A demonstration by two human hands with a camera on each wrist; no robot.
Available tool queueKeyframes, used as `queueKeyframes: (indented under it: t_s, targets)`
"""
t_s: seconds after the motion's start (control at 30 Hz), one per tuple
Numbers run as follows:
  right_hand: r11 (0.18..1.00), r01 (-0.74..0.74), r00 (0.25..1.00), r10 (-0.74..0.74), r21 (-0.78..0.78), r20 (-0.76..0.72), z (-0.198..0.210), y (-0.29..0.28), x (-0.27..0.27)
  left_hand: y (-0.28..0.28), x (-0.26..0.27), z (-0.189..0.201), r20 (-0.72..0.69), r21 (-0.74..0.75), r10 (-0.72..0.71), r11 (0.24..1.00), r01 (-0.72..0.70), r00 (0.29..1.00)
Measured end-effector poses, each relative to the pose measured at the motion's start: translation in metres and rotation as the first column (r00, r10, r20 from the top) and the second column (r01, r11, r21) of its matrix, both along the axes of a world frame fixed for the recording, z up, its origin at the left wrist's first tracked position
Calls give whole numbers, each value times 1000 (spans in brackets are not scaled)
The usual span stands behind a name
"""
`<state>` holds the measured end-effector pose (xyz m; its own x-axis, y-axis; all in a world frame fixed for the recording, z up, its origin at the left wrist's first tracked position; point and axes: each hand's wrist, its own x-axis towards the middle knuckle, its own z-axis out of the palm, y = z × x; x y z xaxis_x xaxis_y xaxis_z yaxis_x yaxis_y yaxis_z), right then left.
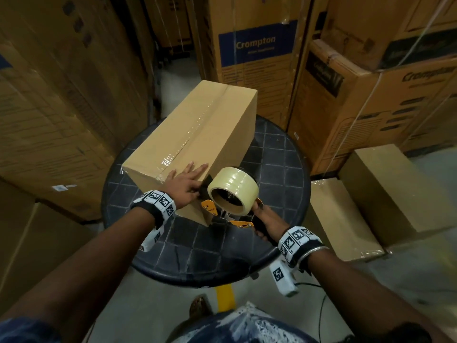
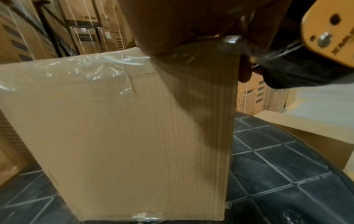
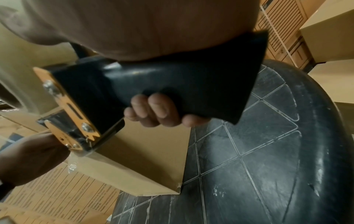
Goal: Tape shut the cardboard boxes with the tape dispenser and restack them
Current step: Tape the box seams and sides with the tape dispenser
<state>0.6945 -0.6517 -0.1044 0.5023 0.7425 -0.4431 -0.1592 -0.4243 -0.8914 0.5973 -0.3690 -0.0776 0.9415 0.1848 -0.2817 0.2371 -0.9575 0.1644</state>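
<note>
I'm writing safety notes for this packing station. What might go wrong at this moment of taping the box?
The left hand lies flat on the plain brown cardboard box, thumb right beside the orange-and-black tape dispenser; its cutter could nick it. The box overhangs the round black table, so pressing may tip it.

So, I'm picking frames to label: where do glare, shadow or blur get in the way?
Head view: glare streaks on the clear tape along the cardboard box. Left wrist view: the left hand casts a shadow on the box; the tape dispenser is blurred. Right wrist view: edges soft.
</note>
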Motion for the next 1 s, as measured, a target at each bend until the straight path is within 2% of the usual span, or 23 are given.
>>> queueKeyframes:
  t_s: [0.17,0.5,0.7,0.8,1.0]
  targets:
    - [1000,-17,1000,17,-5,13,-6,0,2,-5,1,6,2,-91,48,995,-48,999]
    - [1000,0,998,0,-11,-57,0,-4,4,-6,0,7,-2,-124,72,990,-72,997]
    - [999,-46,999,46,-22,-11,3,-8,12,-9,1,11,2,-193,141,971,-138,990]
    - [997,-70,997,70,23,14,7,-12,17,-11,1,12,5,-241,181,955,-174,983]
    - [992,-129,990,128,17,61,6,-18,22,-15,0,16,2,-247,191,951,-184,982]
